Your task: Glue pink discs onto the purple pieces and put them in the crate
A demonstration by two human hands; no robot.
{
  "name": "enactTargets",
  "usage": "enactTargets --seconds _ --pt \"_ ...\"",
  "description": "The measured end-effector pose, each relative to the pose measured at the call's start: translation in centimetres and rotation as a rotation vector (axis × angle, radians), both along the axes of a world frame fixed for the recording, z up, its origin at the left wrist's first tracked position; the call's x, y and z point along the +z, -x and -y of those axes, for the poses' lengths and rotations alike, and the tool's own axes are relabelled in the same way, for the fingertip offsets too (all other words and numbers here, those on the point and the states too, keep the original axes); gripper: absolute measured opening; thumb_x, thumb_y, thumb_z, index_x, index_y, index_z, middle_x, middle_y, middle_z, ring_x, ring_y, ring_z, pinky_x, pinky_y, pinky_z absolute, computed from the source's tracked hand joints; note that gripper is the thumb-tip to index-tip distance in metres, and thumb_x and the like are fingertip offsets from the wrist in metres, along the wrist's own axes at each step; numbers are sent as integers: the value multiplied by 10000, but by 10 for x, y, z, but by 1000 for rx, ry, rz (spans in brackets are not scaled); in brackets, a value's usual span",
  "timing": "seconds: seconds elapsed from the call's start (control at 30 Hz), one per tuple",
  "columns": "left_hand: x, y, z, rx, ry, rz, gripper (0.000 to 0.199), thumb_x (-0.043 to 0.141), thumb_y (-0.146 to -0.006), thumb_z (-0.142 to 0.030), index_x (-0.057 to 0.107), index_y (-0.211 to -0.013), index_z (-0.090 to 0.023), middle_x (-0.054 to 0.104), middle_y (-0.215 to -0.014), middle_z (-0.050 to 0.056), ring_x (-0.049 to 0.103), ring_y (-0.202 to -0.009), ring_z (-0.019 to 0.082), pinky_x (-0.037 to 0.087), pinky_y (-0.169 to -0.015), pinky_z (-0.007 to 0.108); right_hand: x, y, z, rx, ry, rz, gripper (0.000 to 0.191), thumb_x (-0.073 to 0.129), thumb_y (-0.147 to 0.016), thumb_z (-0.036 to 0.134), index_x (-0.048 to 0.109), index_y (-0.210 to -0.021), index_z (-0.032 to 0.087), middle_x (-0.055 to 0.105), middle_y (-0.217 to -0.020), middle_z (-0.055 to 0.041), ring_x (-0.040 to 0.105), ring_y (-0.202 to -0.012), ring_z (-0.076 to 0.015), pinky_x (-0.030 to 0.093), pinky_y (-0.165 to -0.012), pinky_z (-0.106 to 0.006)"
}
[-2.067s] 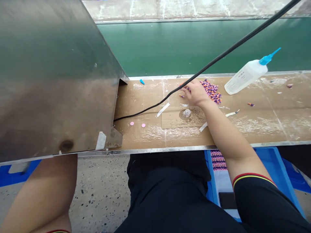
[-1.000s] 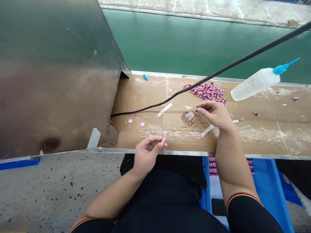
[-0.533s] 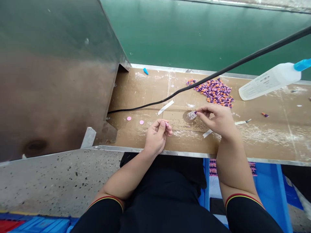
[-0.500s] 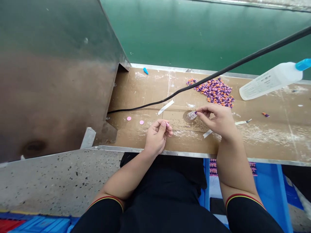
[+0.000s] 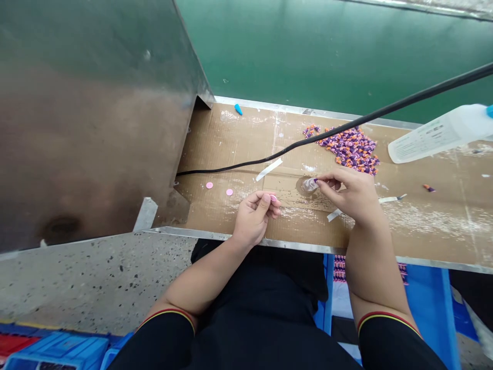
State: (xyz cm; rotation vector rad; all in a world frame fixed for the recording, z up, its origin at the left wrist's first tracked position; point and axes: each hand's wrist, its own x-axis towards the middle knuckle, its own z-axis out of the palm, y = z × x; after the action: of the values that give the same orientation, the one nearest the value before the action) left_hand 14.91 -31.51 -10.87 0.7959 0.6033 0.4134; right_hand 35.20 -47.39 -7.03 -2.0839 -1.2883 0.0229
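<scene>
Brown cardboard covers the worktop (image 5: 431, 226), and both hands are working just above it, close to the front edge. Right hand (image 5: 348, 192) is mostly closed, thumb and forefinger pinching a small purple piece (image 5: 316, 180) right at the small clear pot (image 5: 309, 185), which sits on a dark stain mid-worktop. Left hand (image 5: 254, 218) is half curled near the front edge, a small pink disc (image 5: 273, 198) held at the fingertips against the thumb. Two loose pink discs (image 5: 229, 191) lie further left on the cardboard. A pile of purple and orange pieces (image 5: 348, 151) sits toward the back edge, behind the right hand. White plastic bottle (image 5: 439, 136) lies at the back right, its blue nozzle cut off by the frame. Black cable (image 5: 308, 149) runs across above the worktop. Tips-only pinch looks right for parts this small, with wrists kept low and steady.
</scene>
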Motion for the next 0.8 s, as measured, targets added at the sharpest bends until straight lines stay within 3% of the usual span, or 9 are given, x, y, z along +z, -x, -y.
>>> enactTargets --seconds 0.2,0.33,0.47,0.57,0.67,0.8 --pt "2 -1 4 31 -10 -18 591 1084 -595 -603 818 -873 -155 805 -832 74 774 -736 149 638 -696 230 -1 2 -3 -26 -88 -27 136 725 -974 349 797 -891 270 777 -780 -29 670 -634 -190 549 -633 -349" --pt "3 -3 7 62 -6 -60 661 1111 -545 -536 842 -1017 -158 800 -801 51 798 -742 179 663 -701 253 6 12 -3 -106 -210 -127 56 762 -941 323 796 -929 280 800 -814 -26 691 -631 -192 590 -606 -351" --pt "1 -3 8 62 -9 -38 658 1081 -556 -632 825 -916 -145 794 -796 65 791 -717 170 663 -684 239 12 49 -6 -57 -284 -318 62 754 -986 337 784 -965 286 822 -877 -36 775 -729 -215 655 -659 -362" --pt "-1 -1 9 63 -44 -8 635 1041 -630 -676 799 -897 -152 801 -828 79 796 -740 180 679 -709 261 6 88 -12 -14 -316 -502 117 710 -1045 379 773 -1000 291 823 -902 -38 792 -717 -207 683 -654 -353" --pt "-2 2 10 52 -118 -2 604 1011 -701 -666 801 -940 -153 825 -892 105 822 -822 206 698 -785 286 -4 119 -19 -71 -390 -632 167 700 -1067 453 754 -1030 299 843 -966 -55 833 -786 -231 734 -693 -372" --pt "0 6 12 6 -196 10 553 977 -778 -636 820 -989 -149 848 -1010 145 848 -940 249 712 -886 327 -11 136 -25 -157 -483 -686 196 705 -1075 494 736 -1043 303 862 -1041 -65 865 -934 -264 768 -830 -425"
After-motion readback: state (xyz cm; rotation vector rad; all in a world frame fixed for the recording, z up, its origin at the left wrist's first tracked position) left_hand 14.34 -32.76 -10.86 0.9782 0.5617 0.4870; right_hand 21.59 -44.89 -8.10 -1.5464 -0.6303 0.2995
